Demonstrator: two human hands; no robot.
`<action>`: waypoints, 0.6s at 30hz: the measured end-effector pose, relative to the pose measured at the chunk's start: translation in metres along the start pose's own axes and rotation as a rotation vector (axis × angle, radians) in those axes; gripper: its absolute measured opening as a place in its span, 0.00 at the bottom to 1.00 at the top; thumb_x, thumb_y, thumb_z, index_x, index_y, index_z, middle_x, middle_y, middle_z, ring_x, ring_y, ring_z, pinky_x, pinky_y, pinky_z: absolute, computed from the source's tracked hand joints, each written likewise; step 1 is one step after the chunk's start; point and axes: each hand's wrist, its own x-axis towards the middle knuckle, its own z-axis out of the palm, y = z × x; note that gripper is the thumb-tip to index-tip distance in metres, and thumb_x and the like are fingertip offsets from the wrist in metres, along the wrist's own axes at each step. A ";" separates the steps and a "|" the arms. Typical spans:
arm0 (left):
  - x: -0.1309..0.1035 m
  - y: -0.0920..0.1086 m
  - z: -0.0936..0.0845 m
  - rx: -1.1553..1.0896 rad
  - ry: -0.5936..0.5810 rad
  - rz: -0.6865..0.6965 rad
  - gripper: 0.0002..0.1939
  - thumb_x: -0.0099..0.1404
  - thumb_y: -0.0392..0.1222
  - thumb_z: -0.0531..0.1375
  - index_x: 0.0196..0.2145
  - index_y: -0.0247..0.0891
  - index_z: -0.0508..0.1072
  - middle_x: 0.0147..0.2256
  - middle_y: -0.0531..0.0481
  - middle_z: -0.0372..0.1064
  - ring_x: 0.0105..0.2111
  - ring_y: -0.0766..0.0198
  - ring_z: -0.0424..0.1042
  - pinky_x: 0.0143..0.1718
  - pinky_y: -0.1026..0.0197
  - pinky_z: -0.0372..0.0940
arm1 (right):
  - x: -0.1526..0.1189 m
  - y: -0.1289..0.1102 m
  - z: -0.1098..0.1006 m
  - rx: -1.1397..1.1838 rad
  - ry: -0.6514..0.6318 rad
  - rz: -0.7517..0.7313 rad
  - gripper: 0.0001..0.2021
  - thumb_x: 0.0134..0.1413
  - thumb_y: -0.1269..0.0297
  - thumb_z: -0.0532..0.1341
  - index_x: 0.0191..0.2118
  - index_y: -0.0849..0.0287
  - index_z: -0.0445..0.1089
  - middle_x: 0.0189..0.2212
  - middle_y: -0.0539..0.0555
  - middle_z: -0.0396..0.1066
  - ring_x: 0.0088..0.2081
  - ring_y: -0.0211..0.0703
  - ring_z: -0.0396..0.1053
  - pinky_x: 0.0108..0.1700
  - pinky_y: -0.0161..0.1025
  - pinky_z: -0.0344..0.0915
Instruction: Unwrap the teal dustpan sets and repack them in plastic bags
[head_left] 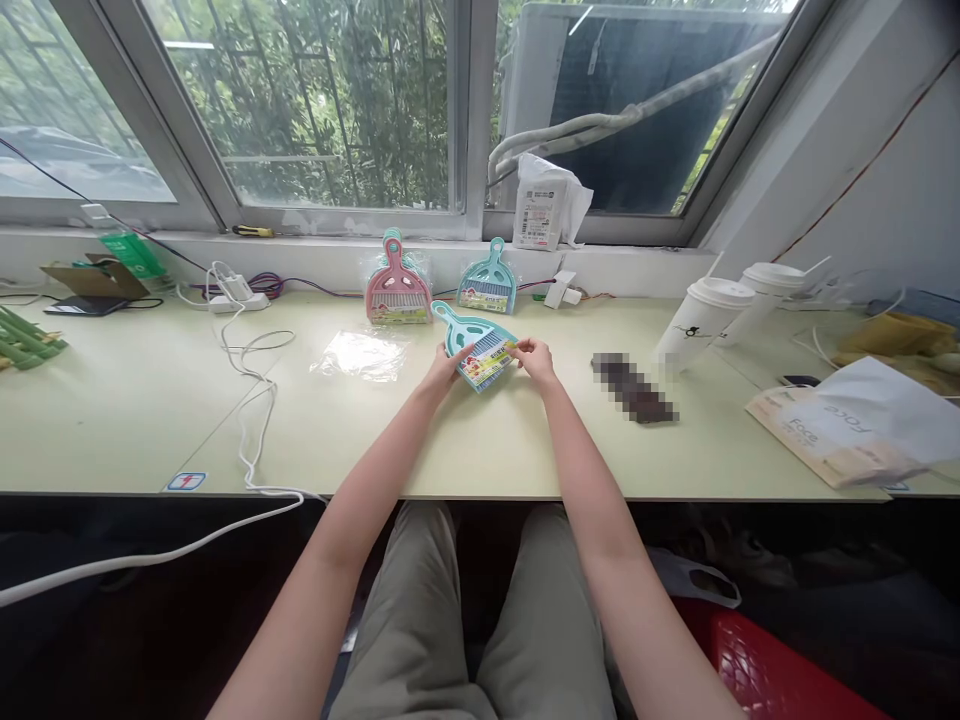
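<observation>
A teal mini dustpan-and-brush set (480, 345) with a printed card label is tilted above the table in front of me. My left hand (445, 368) grips its lower left edge, thumb over the front. At the label's right edge, my right hand (532, 358) pinches with thumb and fingertips. A flat clear plastic bag (360, 355) lies to the left of my hands. Behind, a pink dustpan set (397, 290) leans at the wall with teal ones behind it, and another wrapped teal dustpan set (489, 280) leans to its right.
Two white lidded cups (701, 320) with straws stand at the right, near a pixelated dark object (634, 388) and a paper bag (847, 425). A white cable (259, 430) and power strip (238, 300) lie left. A tissue pack (538, 212) sits on the sill.
</observation>
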 end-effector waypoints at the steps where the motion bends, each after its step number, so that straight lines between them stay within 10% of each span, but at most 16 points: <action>1: -0.002 0.000 0.001 0.025 -0.016 -0.001 0.35 0.47 0.39 0.73 0.50 0.40 0.62 0.46 0.44 0.69 0.44 0.57 0.74 0.48 0.53 0.70 | 0.000 0.001 0.002 -0.048 0.032 0.001 0.13 0.43 0.57 0.69 0.30 0.57 0.67 0.31 0.49 0.73 0.22 0.33 0.63 0.33 0.37 0.64; 5: -0.002 0.000 0.002 0.090 -0.009 -0.012 0.39 0.42 0.27 0.71 0.50 0.40 0.60 0.44 0.46 0.69 0.45 0.55 0.73 0.50 0.50 0.69 | -0.006 -0.005 0.011 -0.234 0.162 -0.075 0.12 0.48 0.56 0.65 0.37 0.55 0.69 0.44 0.55 0.73 0.42 0.47 0.70 0.46 0.44 0.65; 9: 0.002 0.000 0.002 -0.018 0.061 0.007 0.35 0.42 0.24 0.68 0.48 0.40 0.63 0.42 0.49 0.70 0.44 0.55 0.74 0.49 0.50 0.70 | -0.016 -0.016 0.017 -0.169 0.377 -0.074 0.28 0.51 0.49 0.63 0.56 0.56 0.61 0.62 0.65 0.57 0.63 0.56 0.56 0.54 0.50 0.64; 14: 0.001 0.007 0.002 -0.143 0.058 0.107 0.35 0.42 0.25 0.68 0.48 0.40 0.64 0.41 0.49 0.72 0.45 0.55 0.74 0.49 0.51 0.69 | -0.028 -0.023 0.029 0.318 -0.342 0.064 0.20 0.56 0.50 0.59 0.51 0.53 0.63 0.52 0.58 0.70 0.50 0.46 0.72 0.48 0.42 0.71; 18: -0.002 0.011 0.001 -0.069 -0.047 0.118 0.37 0.41 0.25 0.69 0.49 0.39 0.64 0.42 0.48 0.72 0.45 0.55 0.73 0.48 0.52 0.68 | -0.032 -0.023 0.039 0.491 -0.256 0.100 0.19 0.48 0.60 0.68 0.45 0.54 0.64 0.43 0.53 0.75 0.40 0.42 0.76 0.47 0.43 0.73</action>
